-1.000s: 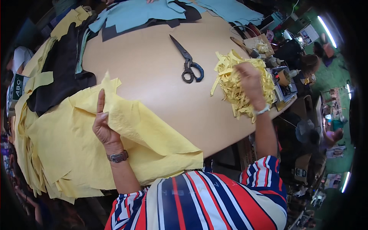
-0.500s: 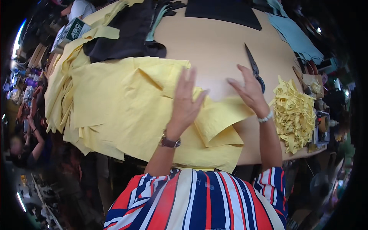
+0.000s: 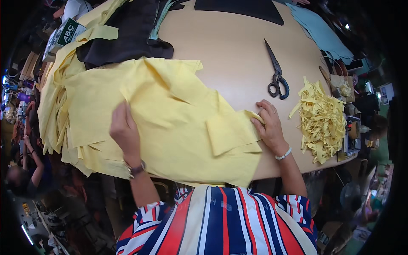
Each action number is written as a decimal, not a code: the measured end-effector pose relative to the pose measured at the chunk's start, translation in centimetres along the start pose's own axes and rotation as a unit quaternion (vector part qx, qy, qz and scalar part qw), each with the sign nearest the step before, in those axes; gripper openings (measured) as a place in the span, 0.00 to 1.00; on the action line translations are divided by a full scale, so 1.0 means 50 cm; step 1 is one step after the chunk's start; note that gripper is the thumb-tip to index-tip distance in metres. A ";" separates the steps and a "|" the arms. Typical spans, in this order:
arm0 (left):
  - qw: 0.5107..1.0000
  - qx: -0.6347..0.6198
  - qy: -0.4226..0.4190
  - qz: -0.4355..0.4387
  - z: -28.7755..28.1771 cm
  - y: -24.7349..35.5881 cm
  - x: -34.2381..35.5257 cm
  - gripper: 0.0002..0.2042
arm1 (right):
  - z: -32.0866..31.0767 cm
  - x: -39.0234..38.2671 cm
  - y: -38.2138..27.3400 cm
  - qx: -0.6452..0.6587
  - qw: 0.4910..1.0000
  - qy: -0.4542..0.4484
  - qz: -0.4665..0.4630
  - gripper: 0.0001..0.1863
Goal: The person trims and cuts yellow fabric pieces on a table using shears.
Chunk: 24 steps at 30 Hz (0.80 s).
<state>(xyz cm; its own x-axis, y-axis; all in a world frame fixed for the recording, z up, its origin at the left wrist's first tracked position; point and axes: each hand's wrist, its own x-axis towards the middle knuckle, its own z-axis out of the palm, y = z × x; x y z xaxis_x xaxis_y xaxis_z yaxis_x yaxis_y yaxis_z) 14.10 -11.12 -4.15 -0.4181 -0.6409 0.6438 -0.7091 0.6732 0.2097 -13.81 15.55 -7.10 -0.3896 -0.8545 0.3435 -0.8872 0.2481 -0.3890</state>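
Several layers of yellow cloth spread over the near part of the table, with folds in the top piece. My left hand is closed over the left-middle of it, slightly blurred. A crease rises from its fingertips, which pinch the cloth. At the right edge, my right hand has a folded corner between thumb and fingers. Just beyond that hand lies a pair of black scissors, blades pointing away. A heap of thin yellow cloth scraps sits to its right.
Dark cloth lies at the far left, beside a green and white box. A black flat piece is at the far edge, light blue cloth at the far right. Another person's arm shows at the left.
Both hands have come down from above the cloth. My left hand moved left and took a pinch of it; my right moved nearer and gripped its right corner. The whole view shifted slightly.
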 end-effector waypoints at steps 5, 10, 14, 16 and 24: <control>0.939 0.116 0.084 0.312 0.012 -0.009 0.283 0.19 | -0.046 0.053 -0.016 0.141 0.948 -0.092 0.271 0.12; 0.898 0.244 -0.052 0.364 0.070 -0.115 0.487 0.22 | 0.001 0.144 -0.018 0.233 0.951 -0.065 0.194 0.19; 0.938 -0.019 0.084 0.337 0.116 0.061 0.385 0.26 | 0.030 0.169 -0.006 0.183 0.959 -0.056 0.208 0.28; 0.928 -0.225 -0.077 0.286 0.144 0.175 0.230 0.29 | 0.028 0.168 0.026 0.153 0.968 -0.017 0.197 0.27; 0.822 -0.250 -0.350 0.374 0.163 0.376 -0.011 0.16 | -0.068 0.160 0.088 -0.103 0.964 0.031 0.243 0.16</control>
<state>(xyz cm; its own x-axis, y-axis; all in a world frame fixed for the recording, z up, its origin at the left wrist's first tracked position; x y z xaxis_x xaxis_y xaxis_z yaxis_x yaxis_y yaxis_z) -3.64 -1.10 -6.53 -0.9790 0.0829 0.1863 0.1428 0.9309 0.3363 -21.68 11.35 -3.16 -0.7805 -0.5864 0.2168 -0.6234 0.7035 -0.3414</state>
